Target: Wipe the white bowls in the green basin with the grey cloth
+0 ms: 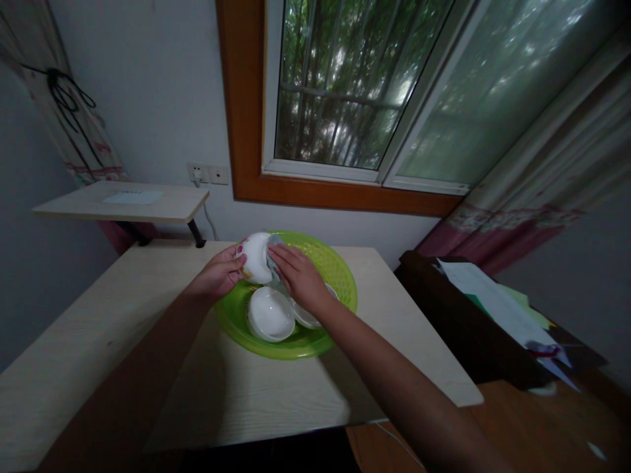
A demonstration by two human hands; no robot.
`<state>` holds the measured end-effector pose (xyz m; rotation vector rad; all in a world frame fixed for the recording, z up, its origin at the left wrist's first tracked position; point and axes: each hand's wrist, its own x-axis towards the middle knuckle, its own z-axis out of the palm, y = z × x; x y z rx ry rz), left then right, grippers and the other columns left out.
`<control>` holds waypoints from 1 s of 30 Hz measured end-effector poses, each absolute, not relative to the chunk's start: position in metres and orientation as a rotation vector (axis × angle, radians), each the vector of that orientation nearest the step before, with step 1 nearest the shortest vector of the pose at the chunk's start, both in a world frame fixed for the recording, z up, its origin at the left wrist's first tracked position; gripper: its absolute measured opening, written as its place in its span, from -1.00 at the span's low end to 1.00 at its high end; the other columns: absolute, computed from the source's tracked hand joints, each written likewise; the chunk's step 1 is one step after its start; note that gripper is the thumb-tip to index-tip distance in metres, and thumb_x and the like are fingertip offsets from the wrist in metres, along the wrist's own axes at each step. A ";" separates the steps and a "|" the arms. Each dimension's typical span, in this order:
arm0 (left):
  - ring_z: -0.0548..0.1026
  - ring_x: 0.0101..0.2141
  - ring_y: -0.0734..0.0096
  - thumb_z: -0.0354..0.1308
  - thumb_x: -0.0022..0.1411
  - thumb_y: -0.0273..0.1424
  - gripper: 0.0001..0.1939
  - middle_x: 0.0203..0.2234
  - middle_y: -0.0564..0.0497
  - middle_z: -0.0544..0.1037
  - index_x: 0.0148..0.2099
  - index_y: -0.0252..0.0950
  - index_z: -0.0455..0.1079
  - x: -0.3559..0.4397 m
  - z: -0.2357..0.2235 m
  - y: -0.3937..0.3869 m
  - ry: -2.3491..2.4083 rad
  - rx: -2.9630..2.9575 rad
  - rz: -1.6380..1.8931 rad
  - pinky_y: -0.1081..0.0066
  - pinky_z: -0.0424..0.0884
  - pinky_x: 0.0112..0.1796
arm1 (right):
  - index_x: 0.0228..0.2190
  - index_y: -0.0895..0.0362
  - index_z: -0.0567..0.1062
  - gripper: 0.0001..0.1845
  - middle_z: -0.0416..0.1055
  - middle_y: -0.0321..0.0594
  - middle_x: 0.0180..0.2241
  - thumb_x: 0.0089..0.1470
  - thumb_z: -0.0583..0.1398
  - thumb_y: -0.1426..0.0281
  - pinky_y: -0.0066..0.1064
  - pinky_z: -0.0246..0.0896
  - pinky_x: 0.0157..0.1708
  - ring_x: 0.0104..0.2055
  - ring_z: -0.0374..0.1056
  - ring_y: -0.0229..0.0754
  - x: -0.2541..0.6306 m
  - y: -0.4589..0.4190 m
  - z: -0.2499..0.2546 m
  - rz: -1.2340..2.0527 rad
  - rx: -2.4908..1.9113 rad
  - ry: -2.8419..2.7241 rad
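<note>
My left hand (223, 270) grips a white bowl (255, 257) with a floral pattern, tilted on its side over the green plastic basket (340, 269). Against the bowl's base side, my right hand (296, 270) presses a grey-blue cloth (274, 253), its fingers closed over it. Below the held bowl, a second white bowl (271, 315) sits upright in the basket. Another white bowl (306, 318) lies to its right, partly covered by my right hand and wrist.
The basket stands on a pale wooden table (276, 401). A small raised shelf (172, 205) with a paper sheet is at the back left. Behind is a window (345, 98); a dark cabinet (463, 322) with papers stands right of the table.
</note>
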<state>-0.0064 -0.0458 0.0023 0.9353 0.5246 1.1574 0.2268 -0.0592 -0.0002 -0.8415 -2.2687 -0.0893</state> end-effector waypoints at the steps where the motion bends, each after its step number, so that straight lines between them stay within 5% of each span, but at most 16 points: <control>1: 0.59 -0.02 0.09 0.36 0.13 -0.50 -0.39 0.03 -0.29 0.58 0.23 -0.42 0.35 -0.006 0.002 -0.045 0.530 0.929 1.171 0.24 0.56 -0.01 | 0.33 -0.01 0.29 -0.49 0.27 -0.21 0.34 0.41 0.07 0.37 0.00 0.06 0.38 0.37 0.18 -0.04 0.227 -0.058 -0.001 -0.094 -0.880 -2.257; 10: 0.60 -0.06 0.19 0.33 0.15 -0.54 -0.50 0.01 -0.27 0.58 0.14 -0.44 0.39 -0.007 0.003 -0.044 0.592 0.895 1.279 0.37 0.58 -0.11 | 0.11 0.07 0.55 -0.63 0.53 -0.20 0.12 0.32 0.15 0.39 -0.06 0.26 0.22 0.16 0.36 -0.03 0.229 -0.069 0.005 -0.023 -0.868 -2.188; 19: 0.62 -0.11 0.20 0.33 0.14 -0.52 -0.42 0.00 -0.27 0.59 0.21 -0.41 0.37 -0.007 0.002 -0.044 0.578 0.940 1.167 0.43 0.57 -0.20 | 0.36 0.00 0.24 -0.41 0.16 -0.26 0.40 0.37 0.12 0.23 0.11 0.03 0.36 0.42 0.03 0.09 0.227 -0.072 0.006 -0.099 -0.970 -2.295; 26: 0.60 -0.07 0.16 0.33 0.14 -0.53 -0.45 0.02 -0.28 0.57 0.19 -0.43 0.36 -0.008 0.000 -0.043 0.634 0.933 1.245 0.31 0.58 -0.08 | 0.08 0.04 0.58 -0.65 0.54 -0.20 0.11 0.35 0.15 0.26 0.01 0.20 0.26 0.23 0.29 0.03 0.230 -0.070 0.005 -0.054 -0.986 -2.162; 30: 0.62 -0.11 0.19 0.35 0.13 -0.52 -0.46 0.02 -0.28 0.58 0.16 -0.44 0.39 -0.009 0.000 -0.042 0.613 0.931 1.226 0.42 0.58 -0.20 | 0.12 0.02 0.55 -0.63 0.52 -0.26 0.14 0.35 0.15 0.29 -0.03 0.23 0.25 0.27 0.27 -0.03 0.233 -0.073 0.008 0.012 -0.804 -2.219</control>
